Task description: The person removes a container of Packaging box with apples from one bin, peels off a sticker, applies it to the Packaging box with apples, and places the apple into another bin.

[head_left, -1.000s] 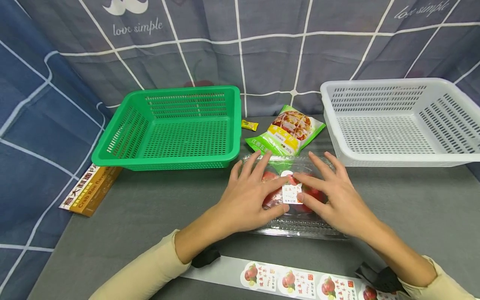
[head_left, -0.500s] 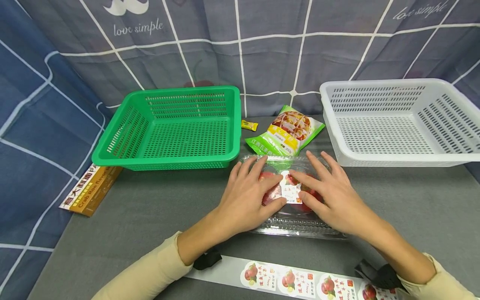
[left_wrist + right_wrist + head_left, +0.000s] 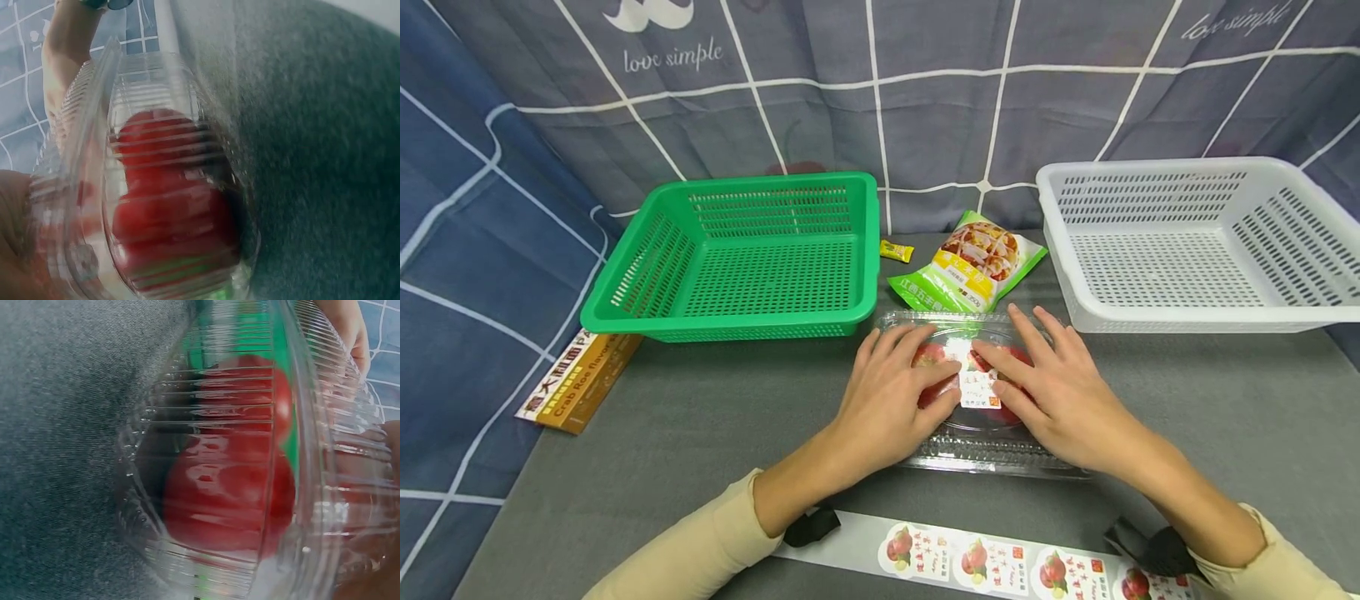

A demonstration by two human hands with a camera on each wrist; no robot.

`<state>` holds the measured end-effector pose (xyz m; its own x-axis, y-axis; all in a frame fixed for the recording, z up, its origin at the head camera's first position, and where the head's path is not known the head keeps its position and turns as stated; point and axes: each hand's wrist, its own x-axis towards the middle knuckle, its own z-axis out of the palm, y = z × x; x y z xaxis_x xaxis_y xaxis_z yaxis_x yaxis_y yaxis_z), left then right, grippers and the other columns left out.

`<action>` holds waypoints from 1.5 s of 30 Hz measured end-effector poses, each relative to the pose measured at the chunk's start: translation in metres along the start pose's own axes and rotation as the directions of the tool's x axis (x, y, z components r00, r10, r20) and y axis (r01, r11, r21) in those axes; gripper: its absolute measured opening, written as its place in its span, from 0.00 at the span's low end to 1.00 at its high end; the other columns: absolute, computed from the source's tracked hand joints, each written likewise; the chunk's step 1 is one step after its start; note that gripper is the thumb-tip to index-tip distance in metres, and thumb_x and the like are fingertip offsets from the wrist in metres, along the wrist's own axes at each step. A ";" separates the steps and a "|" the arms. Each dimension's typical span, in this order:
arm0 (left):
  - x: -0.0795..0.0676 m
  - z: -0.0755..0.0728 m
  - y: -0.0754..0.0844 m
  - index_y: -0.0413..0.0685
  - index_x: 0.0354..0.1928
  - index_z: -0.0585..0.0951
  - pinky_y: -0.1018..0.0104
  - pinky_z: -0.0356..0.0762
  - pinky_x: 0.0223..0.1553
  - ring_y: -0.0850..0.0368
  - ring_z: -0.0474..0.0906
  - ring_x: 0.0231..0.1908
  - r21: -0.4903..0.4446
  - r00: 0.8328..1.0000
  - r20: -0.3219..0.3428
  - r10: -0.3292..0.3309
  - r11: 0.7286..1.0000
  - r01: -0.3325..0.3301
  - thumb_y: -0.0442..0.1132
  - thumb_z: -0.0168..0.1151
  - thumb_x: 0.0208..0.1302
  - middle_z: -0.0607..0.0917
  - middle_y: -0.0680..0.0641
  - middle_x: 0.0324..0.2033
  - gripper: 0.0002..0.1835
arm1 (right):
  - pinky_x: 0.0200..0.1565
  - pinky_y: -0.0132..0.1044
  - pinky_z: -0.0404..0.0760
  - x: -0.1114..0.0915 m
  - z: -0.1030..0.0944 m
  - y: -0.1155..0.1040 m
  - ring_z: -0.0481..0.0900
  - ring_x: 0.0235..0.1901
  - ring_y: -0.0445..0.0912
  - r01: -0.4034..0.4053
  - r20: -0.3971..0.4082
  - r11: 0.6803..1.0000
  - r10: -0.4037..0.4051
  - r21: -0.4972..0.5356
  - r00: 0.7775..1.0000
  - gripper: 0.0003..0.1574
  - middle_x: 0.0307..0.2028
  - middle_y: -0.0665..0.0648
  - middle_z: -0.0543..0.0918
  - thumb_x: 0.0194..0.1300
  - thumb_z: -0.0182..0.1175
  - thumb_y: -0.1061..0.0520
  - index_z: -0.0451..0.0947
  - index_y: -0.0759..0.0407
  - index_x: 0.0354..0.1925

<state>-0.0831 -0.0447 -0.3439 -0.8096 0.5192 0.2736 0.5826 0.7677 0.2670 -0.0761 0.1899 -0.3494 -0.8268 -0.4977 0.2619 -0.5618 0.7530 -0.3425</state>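
A clear plastic clamshell box [image 3: 992, 463] with its lid down lies on the grey table, holding red round fruits [image 3: 175, 219] that also show through its ribbed side in the right wrist view. On the lid is a white fruit sticker [image 3: 980, 389]. My left hand [image 3: 887, 396] rests on the lid's left part, fingers spread, its index finger and thumb at the sticker's left side. From the right, my right hand [image 3: 1063, 396] lies on the lid with its index finger and thumb touching the sticker's right side. Fingers partly hide the fruits in the head view.
A strip of fruit stickers [image 3: 925, 554] lies nearest me, partly under both wrists. Behind stand a green basket [image 3: 730, 325] and a white basket [image 3: 1210, 315]. Between them lie a green food bag [image 3: 970, 262] and a small yellow packet [image 3: 896, 251]. A brown box [image 3: 576, 392] is left.
My left index finger and thumb have slid left, away from the sticker's middle. The right fingers have shifted slightly left over the sticker. The box stays in place.
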 end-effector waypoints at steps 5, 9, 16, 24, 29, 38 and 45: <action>0.000 0.002 0.000 0.61 0.53 0.86 0.38 0.52 0.66 0.47 0.64 0.65 -0.044 0.999 0.015 -0.045 0.998 0.046 0.58 0.66 0.61 0.74 0.44 0.63 0.20 | 0.66 0.68 0.44 0.000 0.002 -0.001 0.46 0.72 0.67 -0.026 -0.004 0.999 0.026 0.019 1.000 0.27 0.74 0.66 0.55 0.69 0.61 0.49 0.76 0.49 0.65; 0.000 0.002 -0.001 0.60 0.52 0.86 0.38 0.52 0.66 0.46 0.64 0.65 -0.028 0.999 0.025 -0.043 0.999 0.044 0.62 0.67 0.59 0.75 0.44 0.63 0.23 | 0.64 0.68 0.52 -0.001 0.002 -0.003 0.48 0.72 0.65 -0.072 -0.049 0.994 0.077 0.086 0.996 0.25 0.73 0.64 0.59 0.65 0.66 0.48 0.81 0.52 0.59; 0.000 0.002 0.000 0.62 0.50 0.88 0.37 0.54 0.65 0.46 0.65 0.65 -0.006 1.000 0.001 -0.004 1.000 0.004 0.60 0.67 0.61 0.76 0.44 0.62 0.19 | 0.64 0.69 0.47 -0.001 0.002 -0.002 0.48 0.71 0.68 -0.030 -0.003 0.999 0.030 -0.017 1.000 0.29 0.72 0.68 0.56 0.69 0.60 0.48 0.73 0.47 0.67; 0.000 0.002 0.001 0.64 0.49 0.88 0.36 0.53 0.65 0.46 0.65 0.65 -0.012 1.000 0.002 -0.002 1.000 0.002 0.59 0.66 0.62 0.76 0.44 0.62 0.17 | 0.65 0.68 0.47 0.000 0.002 -0.002 0.49 0.70 0.68 -0.037 -0.032 0.999 0.038 0.022 0.999 0.24 0.72 0.68 0.58 0.68 0.62 0.50 0.79 0.49 0.62; 0.000 0.002 0.001 0.63 0.48 0.89 0.35 0.54 0.65 0.46 0.66 0.64 -0.010 1.000 -0.012 0.006 1.000 -0.006 0.57 0.67 0.62 0.77 0.44 0.61 0.16 | 0.64 0.68 0.50 -0.001 0.002 -0.002 0.51 0.70 0.68 -0.037 -0.049 0.999 0.038 0.033 0.998 0.24 0.71 0.67 0.61 0.67 0.63 0.51 0.79 0.49 0.61; -0.001 0.000 0.002 0.62 0.52 0.87 0.37 0.54 0.66 0.46 0.65 0.65 0.015 1.000 0.016 -0.012 1.000 0.012 0.58 0.65 0.62 0.76 0.45 0.63 0.19 | 0.65 0.67 0.49 0.001 0.001 -0.002 0.50 0.71 0.67 -0.036 -0.063 0.997 0.041 0.069 0.997 0.23 0.70 0.67 0.62 0.66 0.65 0.51 0.82 0.50 0.59; -0.002 0.001 0.000 0.63 0.54 0.86 0.36 0.56 0.64 0.46 0.65 0.64 0.026 1.000 0.004 -0.001 1.000 0.001 0.58 0.64 0.63 0.75 0.44 0.63 0.20 | 0.65 0.67 0.50 0.000 0.001 -0.001 0.50 0.72 0.65 -0.040 -0.074 0.995 0.047 0.092 0.996 0.23 0.70 0.66 0.64 0.65 0.66 0.49 0.82 0.52 0.57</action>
<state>-0.0816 -0.0450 -0.3449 -0.8105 0.5199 0.2696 0.5797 0.7778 0.2429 -0.0752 0.1885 -0.3504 -0.8478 -0.4287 0.3121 -0.5287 0.7292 -0.4346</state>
